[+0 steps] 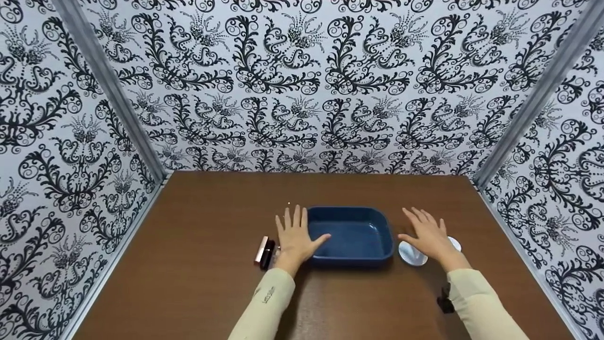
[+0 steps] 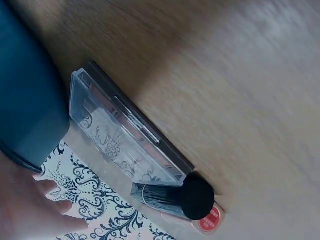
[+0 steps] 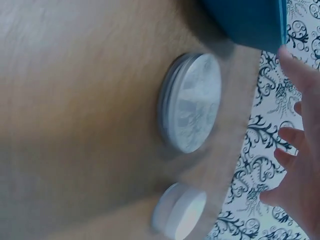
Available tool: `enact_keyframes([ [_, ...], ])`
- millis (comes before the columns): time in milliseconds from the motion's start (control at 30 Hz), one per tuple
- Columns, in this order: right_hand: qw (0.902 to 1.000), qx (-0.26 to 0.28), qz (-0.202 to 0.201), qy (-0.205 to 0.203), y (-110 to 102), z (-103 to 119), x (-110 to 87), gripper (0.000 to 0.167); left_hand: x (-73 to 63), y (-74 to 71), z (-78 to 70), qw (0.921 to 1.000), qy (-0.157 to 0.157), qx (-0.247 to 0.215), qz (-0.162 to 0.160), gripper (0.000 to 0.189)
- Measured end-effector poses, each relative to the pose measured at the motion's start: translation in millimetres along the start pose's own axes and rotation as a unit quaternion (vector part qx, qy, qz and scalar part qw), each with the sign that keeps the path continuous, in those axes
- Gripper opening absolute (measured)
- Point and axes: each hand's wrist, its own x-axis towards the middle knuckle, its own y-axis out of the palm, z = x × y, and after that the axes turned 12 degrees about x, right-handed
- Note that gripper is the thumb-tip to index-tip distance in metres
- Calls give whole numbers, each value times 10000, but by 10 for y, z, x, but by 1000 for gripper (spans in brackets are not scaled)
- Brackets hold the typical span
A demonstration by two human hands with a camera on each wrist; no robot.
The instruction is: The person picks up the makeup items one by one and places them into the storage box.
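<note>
Looking at the head view first, we've got a blue dish (image 1: 349, 236) sitting on the brown desk (image 1: 207, 226), just right of centre in the lower half of the frame. Our left hand (image 1: 297, 241) is over its left edge, with the thumb reaching across the dish from our viewpoint. The fingers are released, straight and fanned out. We honestly can't tell if that hand touches the rim.

Right hand (image 1: 430, 238) is out at the lower right of the frame, same deal: fingers released and spread, palm down. A round silver tin (image 1: 413, 254) shows below its thumb, just off the dish's right side, and a small white-topped jar (image 1: 455, 243) peeks out past the other side of the hand. Right wrist view puts the tin mid-frame and the jar at bottom centre, the two near each other but apart.

Over by the left hand we've got a little row: a pale pink tube (image 1: 261, 250) furthest left, then a black tube (image 1: 267, 255). Left wrist view adds a clear-lidded palette (image 2: 130, 130) across the middle of the frame, between the dish and the tubes. Black-and-white scroll-patterned walls (image 1: 292, 94) fill the upper half of the head view.
</note>
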Motion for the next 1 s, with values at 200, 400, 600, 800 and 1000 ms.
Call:
enact_keyframes([
  [200,9996,-130,-247,-63,-19,-164,-106,68,32,37,-5,10000,-18,37,6,109],
  [400,9994,-93,-334,83,-33,-331,-218,67,54,100,-2,10000,-32,28,-53,109],
  [600,9991,-144,-339,212,-53,-492,-301,66,42,78,0,10000,-18,-8,-67,110],
  [800,9986,-130,-476,198,-77,-603,-403,63,27,64,-8,9999,-8,-13,-139,110],
  [1000,9981,-13,-554,272,-65,-721,-477,65,31,87,-15,9999,-29,65,-126,109],
])
